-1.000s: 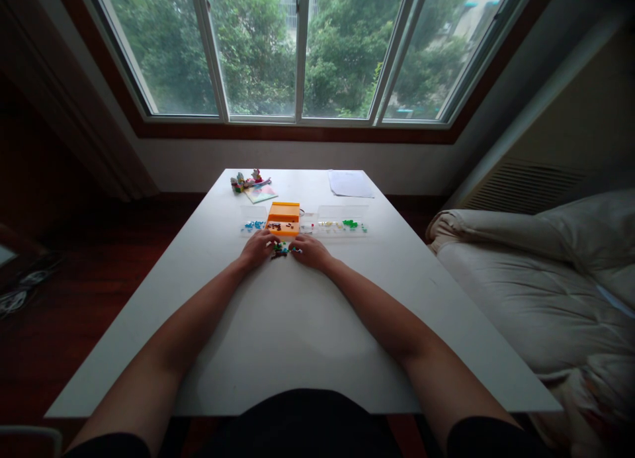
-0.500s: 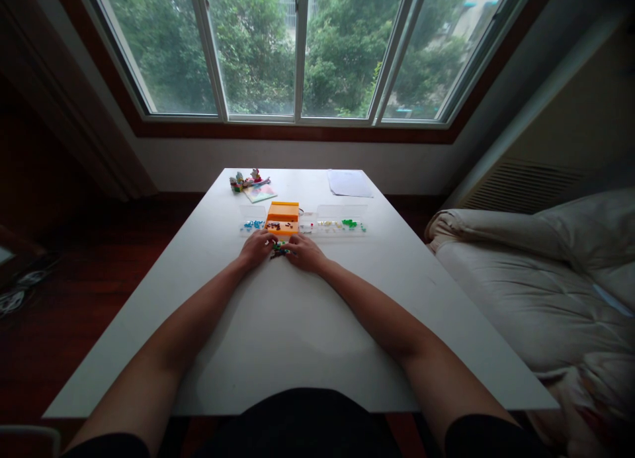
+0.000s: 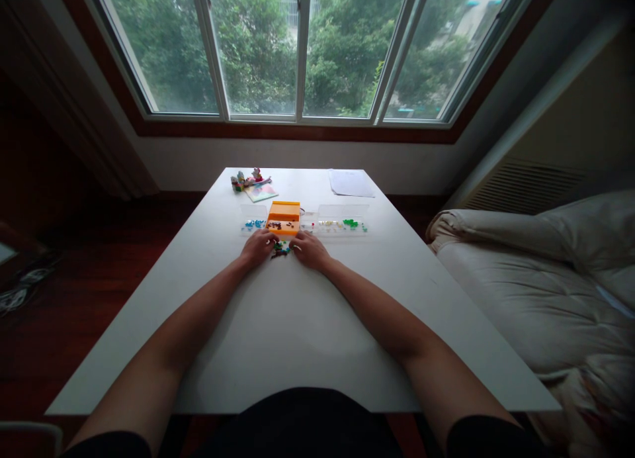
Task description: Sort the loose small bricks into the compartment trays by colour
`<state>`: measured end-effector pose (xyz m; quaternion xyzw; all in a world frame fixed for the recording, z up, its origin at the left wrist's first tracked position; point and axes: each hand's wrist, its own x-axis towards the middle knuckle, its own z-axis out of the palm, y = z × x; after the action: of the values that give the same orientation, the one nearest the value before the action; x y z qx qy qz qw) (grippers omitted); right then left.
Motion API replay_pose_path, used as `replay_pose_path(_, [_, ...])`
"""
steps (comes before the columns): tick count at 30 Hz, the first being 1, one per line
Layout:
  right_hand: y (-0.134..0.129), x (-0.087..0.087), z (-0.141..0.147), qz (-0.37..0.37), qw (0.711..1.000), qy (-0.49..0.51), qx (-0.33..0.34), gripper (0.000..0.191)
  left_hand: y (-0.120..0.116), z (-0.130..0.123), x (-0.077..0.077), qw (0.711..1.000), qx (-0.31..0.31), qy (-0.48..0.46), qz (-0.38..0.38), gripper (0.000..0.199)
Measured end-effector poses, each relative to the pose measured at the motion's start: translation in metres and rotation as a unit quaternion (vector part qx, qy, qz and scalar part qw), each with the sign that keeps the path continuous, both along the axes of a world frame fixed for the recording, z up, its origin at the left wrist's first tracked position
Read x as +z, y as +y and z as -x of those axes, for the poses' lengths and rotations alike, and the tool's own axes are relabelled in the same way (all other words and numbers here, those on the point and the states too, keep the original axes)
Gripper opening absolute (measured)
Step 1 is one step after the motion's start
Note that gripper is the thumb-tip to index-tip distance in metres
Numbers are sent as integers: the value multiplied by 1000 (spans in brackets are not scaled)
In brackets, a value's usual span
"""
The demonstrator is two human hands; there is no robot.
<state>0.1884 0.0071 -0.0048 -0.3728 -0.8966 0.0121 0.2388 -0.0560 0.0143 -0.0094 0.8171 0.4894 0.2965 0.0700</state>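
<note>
My left hand (image 3: 258,247) rests on the table at the left of a pile of small mixed-colour pieces (image 3: 280,250), its fingertips closed together at the pile's edge. On the right side of the pile is my right hand (image 3: 310,250), fingers curled inward. What either hand holds, if anything, is too small to make out. Just beyond them stands an open orange box (image 3: 284,211) with dark brown pieces in its front part. Left of the box is a clear case (image 3: 253,210) with blue pieces; to the right, a clear case (image 3: 342,210) holds cream and green ones.
Small assembled figures (image 3: 243,180) stand at the table's far left, beside a colourful sheet (image 3: 262,192). White papers (image 3: 351,183) lie at the far right of the white table (image 3: 307,332). A sofa (image 3: 536,266) is on the right, and a window is ahead.
My right hand has drawn back slightly to the right, so more of the pile shows between my hands. My left hand stays almost in place.
</note>
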Motion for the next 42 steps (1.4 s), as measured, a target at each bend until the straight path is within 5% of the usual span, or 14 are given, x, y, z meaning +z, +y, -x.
replay_pose_path(13, [5, -2, -6, 19, 996, 42, 72, 24, -1, 1, 1, 1000, -3, -5, 6, 18])
replay_pose_path(32, [8, -5, -4, 11, 991, 73, 110, 7, -2, 1, 1, 1000, 1, 0, 5, 20])
replay_pose_path(36, [10, -2, -7, 18, 988, 142, 53, 7, -2, 0, 2, 1000, 0, -2, 7, 20])
replay_pose_path(42, [26, 8, -32, 1, 965, 231, -123, 11, -3, 0, 3, 1000, -4, 1, 24, 20])
